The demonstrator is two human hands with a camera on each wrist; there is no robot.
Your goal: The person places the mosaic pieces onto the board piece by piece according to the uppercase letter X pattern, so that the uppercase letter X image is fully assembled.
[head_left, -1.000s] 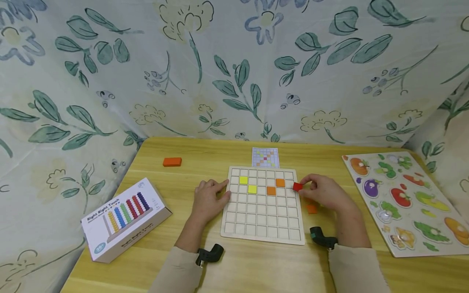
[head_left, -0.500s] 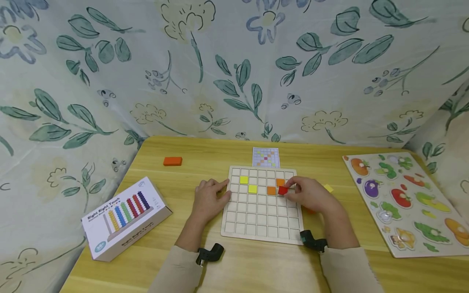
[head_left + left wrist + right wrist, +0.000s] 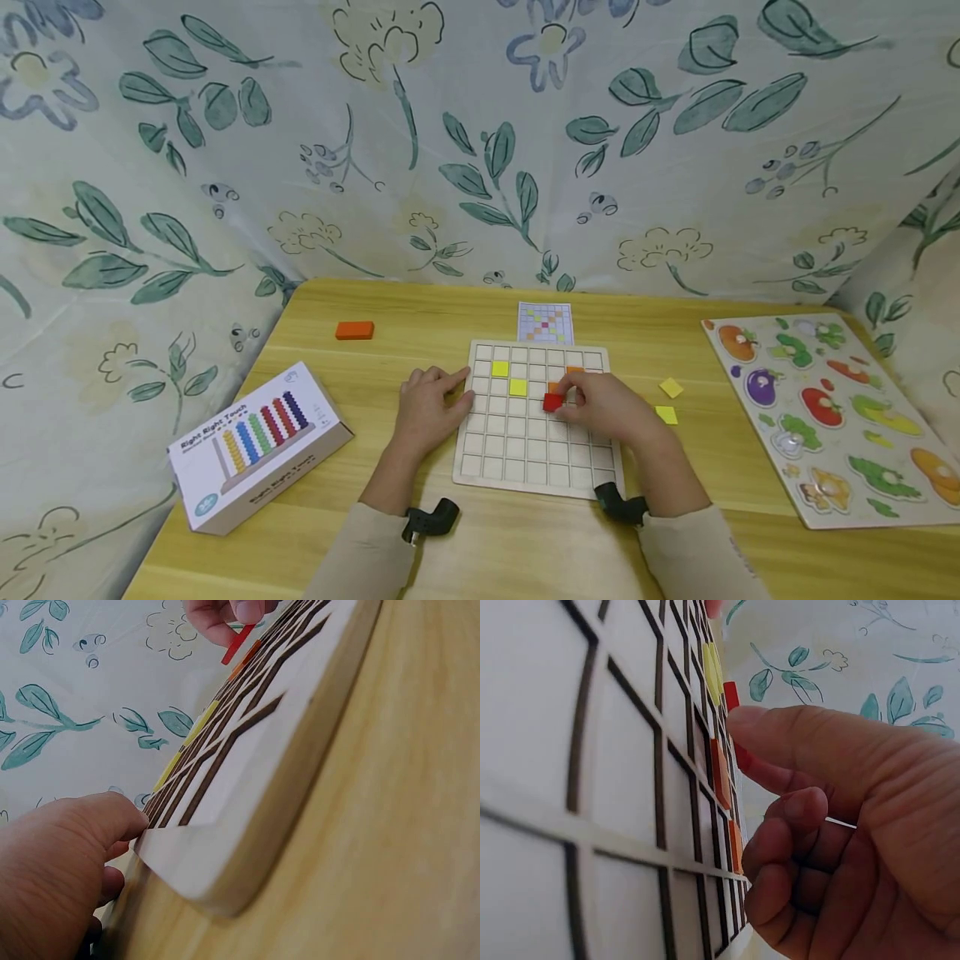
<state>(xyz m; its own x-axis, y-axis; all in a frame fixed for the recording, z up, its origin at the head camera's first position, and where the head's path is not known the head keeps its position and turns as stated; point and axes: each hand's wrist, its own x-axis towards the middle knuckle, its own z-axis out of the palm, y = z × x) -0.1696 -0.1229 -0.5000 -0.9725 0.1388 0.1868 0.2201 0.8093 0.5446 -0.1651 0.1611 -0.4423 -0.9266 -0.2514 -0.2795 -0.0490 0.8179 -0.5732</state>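
My right hand pinches a small red square tile between thumb and forefinger, close over the middle of a wooden grid board. In the right wrist view, the red tile shows past the thumb tip, while the other fingers curl inward. My left hand touches the board's left edge with thumb and forefinger. Yellow tiles lie in two cells at the upper left of the grid. Two orange tiles sit at its upper right, partly hidden by the right hand.
Behind the board lies a printed pattern card. Loose yellow tiles rest on the table right of it. An orange block lies at the back left, above a white box. A vegetable puzzle board occupies the right side.
My right hand has carried the red tile leftward from the board's right edge to above its middle. Yellow tiles on the table have come into view behind it. The left hand has stayed put.
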